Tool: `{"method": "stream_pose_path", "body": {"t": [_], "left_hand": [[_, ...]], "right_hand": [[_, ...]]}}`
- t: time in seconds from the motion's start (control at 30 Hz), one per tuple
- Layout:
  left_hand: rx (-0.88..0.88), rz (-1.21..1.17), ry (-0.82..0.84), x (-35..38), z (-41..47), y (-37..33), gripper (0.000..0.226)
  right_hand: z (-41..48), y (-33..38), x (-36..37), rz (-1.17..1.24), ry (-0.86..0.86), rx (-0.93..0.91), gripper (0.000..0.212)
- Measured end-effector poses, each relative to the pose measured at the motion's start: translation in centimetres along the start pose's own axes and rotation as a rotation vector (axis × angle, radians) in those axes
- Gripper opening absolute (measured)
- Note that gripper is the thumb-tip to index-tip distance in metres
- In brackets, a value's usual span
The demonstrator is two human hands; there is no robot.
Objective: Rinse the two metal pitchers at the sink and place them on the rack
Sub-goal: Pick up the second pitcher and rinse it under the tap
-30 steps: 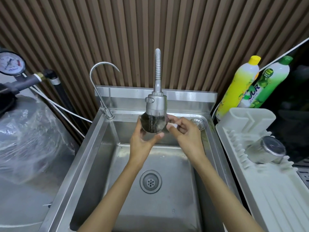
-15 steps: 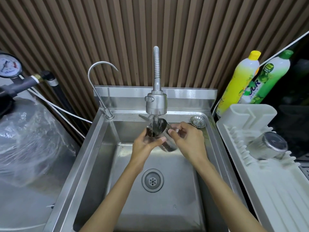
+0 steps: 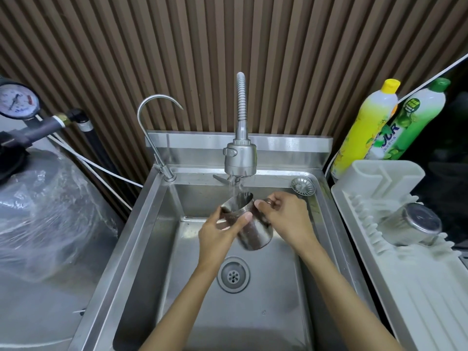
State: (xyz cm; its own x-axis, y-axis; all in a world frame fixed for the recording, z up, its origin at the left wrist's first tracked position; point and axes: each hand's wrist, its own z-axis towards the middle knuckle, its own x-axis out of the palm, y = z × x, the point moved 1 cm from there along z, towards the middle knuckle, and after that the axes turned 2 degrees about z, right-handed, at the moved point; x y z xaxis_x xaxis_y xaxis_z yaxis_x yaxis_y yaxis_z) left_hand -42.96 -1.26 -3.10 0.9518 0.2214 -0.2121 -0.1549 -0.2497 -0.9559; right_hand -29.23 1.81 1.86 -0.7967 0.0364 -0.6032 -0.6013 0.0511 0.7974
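A metal pitcher (image 3: 253, 231) is held tilted over the steel sink (image 3: 141, 236), its mouth up under the spray faucet (image 3: 240, 158), and water runs into it. My left hand (image 3: 217, 234) wraps the pitcher's body near the rim, thumb across the front. My right hand (image 3: 286, 219) holds it from the right, at the handle side. A second metal pitcher (image 3: 410, 224) lies on its side on the white drying rack (image 3: 417, 287) to the right of the sink.
A thin curved tap (image 3: 154, 122) stands at the sink's back left. The drain (image 3: 233, 274) sits mid-basin, and a loose strainer (image 3: 303, 186) rests on the back right rim. Two detergent bottles (image 3: 364, 127) stand behind the rack. A plastic-wrapped tank (image 3: 38, 211) with a pressure gauge (image 3: 17, 101) is at left.
Both hands have lowered the pitcher away from the faucet head and tilted it, so its body now points down toward the right while water keeps falling into its mouth.
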Motion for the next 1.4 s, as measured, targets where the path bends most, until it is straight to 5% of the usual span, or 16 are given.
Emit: {"method": "stream_pose_path", "body": {"t": [0.07, 0.13, 0.3, 0.43, 0.6, 0.7, 0.83, 0.97, 1.17, 1.3, 1.4], "left_hand": [[0.018, -0.169, 0.078, 0.6, 0.4, -0.1, 0.040], [0.134, -0.228, 0.062, 0.7, 1.1, -0.8, 0.056], [0.439, 0.161, -0.163, -0.1, 0.6, -2.9, 0.083], [0.297, 0.257, -0.272, -0.4, -0.6, -1.5, 0.072], [0.040, -0.158, 0.057, 0.6, 0.1, 0.3, 0.050], [0.166, -0.172, -0.001, 1.0, 1.0, -0.6, 0.064], [0.398, 0.157, -0.128, -0.3, 0.6, -3.1, 0.083], [0.267, 0.290, -0.217, -1.1, -0.6, -2.2, 0.083], [0.055, -0.044, -0.025, 0.4, -1.0, -0.4, 0.032], [0.174, -0.185, 0.007, 1.2, 0.2, -1.9, 0.057], [0.352, 0.020, -0.068, 0.3, 1.4, -3.3, 0.083]], "right_hand": [[-0.1, 0.2, 0.0, 0.026, -0.052, -0.120, 0.010], [-0.2, -0.3, 0.5, 0.319, -0.038, -0.099, 0.014], [-0.4, -2.7, 2.3, 1.054, 0.237, 0.192, 0.026], [-0.6, -2.3, 1.6, 0.762, 0.215, 0.263, 0.021], [-0.6, -0.5, -0.3, 0.085, -0.056, -0.020, 0.014], [-0.9, -0.8, 0.4, 0.383, -0.043, -0.045, 0.022], [-0.5, -2.2, 1.7, 0.955, 0.206, 0.231, 0.026], [-0.5, -1.8, 1.6, 0.820, 0.225, 0.316, 0.019], [-1.2, 1.6, -1.5, 0.034, -0.023, -0.066, 0.015], [-1.0, 1.5, -1.8, 0.171, -0.023, -0.195, 0.014], [-0.6, -0.8, -0.5, 0.628, 0.125, -0.031, 0.030]]}}
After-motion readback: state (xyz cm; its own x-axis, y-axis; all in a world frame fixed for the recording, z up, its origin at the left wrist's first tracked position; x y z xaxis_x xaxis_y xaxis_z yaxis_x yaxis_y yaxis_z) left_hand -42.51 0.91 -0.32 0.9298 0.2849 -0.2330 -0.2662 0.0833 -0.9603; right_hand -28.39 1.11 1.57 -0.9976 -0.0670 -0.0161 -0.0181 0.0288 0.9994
